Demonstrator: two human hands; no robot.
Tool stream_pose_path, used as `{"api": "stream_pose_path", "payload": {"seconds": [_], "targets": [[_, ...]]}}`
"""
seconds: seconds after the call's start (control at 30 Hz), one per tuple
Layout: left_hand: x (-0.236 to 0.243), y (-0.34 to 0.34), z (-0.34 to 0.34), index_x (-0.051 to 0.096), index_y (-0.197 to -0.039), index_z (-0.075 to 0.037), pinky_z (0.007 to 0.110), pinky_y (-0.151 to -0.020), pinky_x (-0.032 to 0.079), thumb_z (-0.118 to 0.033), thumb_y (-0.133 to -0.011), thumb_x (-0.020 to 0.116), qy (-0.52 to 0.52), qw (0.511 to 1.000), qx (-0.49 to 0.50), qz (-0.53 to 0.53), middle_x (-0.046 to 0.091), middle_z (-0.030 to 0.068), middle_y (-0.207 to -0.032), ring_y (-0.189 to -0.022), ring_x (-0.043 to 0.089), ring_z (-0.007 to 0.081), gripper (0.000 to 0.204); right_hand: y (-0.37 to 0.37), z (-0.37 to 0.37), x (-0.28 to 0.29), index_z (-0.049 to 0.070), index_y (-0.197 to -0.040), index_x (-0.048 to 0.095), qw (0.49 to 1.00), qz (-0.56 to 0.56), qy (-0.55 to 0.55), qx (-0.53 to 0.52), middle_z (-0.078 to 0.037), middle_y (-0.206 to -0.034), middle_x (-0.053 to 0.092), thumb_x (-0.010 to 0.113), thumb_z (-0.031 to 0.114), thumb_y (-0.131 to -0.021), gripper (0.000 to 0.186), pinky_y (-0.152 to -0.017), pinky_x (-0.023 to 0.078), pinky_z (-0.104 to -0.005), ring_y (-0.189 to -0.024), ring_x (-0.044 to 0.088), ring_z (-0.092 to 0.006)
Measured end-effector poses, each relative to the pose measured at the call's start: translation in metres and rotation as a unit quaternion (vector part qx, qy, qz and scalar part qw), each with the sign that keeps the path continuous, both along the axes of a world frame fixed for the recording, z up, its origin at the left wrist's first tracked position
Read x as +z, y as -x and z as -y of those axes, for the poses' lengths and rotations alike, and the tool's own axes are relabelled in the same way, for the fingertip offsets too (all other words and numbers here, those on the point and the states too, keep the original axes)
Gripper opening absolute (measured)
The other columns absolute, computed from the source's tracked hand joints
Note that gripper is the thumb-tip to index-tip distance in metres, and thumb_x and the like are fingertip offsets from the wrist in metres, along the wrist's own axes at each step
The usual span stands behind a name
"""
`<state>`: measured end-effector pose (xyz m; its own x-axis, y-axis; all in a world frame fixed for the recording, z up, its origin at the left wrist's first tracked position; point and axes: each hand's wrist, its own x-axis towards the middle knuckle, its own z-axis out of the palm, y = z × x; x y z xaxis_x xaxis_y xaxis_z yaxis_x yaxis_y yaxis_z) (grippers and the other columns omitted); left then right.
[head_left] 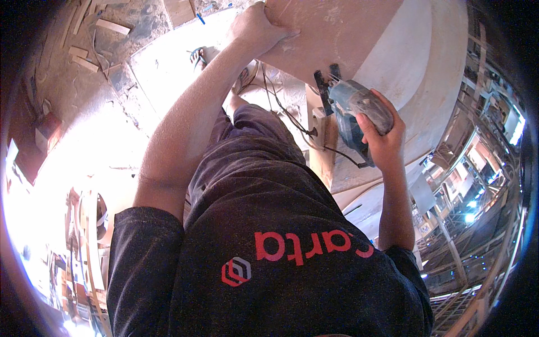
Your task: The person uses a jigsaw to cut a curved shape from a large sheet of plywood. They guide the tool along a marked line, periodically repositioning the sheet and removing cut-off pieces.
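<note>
My right hand (pixel 384 135) is wrapped round the body of a dusty grey-and-blue jigsaw (pixel 362 104). The dark base plate of the saw is tilted up at the near edge of a reddish-brown wooden board (pixel 331 33). Whether its blade touches the wood cannot be made out. Farther off, my left hand (pixel 255 27) grips the board's left edge, its thumb lying on the top face and the other fingers mostly hidden. From the rear of the jigsaw a black cable (pixel 342 153) runs left towards my legs.
A large pale curved sheet (pixel 401 56) lies beside the board on the right. Dark cables (pixel 275 95) hang near my legs. Wood offcuts (pixel 112 26) are scattered on the dusty floor at the far left. Stacked timber and frames (pixel 477 163) stand at the right; strong glare washes out the left.
</note>
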<state>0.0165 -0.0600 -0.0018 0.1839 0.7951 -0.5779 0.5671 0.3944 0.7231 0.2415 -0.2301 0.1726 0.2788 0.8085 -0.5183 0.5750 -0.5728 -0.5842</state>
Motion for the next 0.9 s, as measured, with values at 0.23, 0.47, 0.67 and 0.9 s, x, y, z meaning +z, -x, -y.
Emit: {"api": "stream_pose_path", "payload": {"seconds": [0.23,0.47,0.67,0.9], "targets": [[-0.004,-0.002,0.002,0.067,-0.103,0.002,0.045,-0.079,0.057,-0.043,-0.063,0.094,-0.025,0.999,-0.005,-0.019,0.074,0.0191,-0.09,-0.086,0.073,0.0342,0.066,0.001,0.001,0.001,-0.004,-0.135,0.06,1.0,0.004,0.005,-0.01,-0.019,-0.121,0.071,0.08,0.016,-0.089,0.055,-0.1,0.052,-0.0379,-0.112,0.068,-0.0255],[-0.003,-0.002,-0.002,0.065,-0.1,0.0,0.044,-0.078,0.057,-0.045,-0.063,0.093,0.003,1.0,-0.016,-0.022,0.073,0.0177,-0.088,-0.085,0.073,0.0333,0.065,-0.002,0.0,0.0,-0.004,-0.136,0.06,1.0,0.005,0.016,-0.014,-0.017,-0.12,0.072,0.08,0.018,-0.088,0.056,-0.1,0.052,-0.0372,-0.112,0.068,-0.0242],[-0.01,-0.001,0.001,0.064,-0.099,0.0,0.044,-0.078,0.057,-0.046,-0.064,0.093,-0.025,0.999,-0.019,-0.022,0.072,0.0177,-0.087,-0.083,0.072,0.034,0.064,0.003,-0.005,0.007,-0.002,-0.142,0.058,0.999,0.004,0.026,-0.03,-0.008,-0.099,0.072,0.076,0.015,-0.09,0.057,-0.051,0.048,-0.023,-0.063,0.058,-0.0077],[-0.006,-0.001,0.001,0.066,-0.096,-0.002,0.044,-0.079,0.056,-0.043,-0.066,0.092,-0.017,1.0,-0.013,-0.014,0.073,0.0167,-0.087,-0.084,0.072,0.0333,0.058,0.001,-0.001,0.005,0.001,-0.141,0.059,0.999,-0.006,0.033,-0.029,-0.009,-0.106,0.073,0.08,0.017,-0.089,0.059,-0.053,0.05,-0.0229,-0.066,0.061,-0.0081]]}}
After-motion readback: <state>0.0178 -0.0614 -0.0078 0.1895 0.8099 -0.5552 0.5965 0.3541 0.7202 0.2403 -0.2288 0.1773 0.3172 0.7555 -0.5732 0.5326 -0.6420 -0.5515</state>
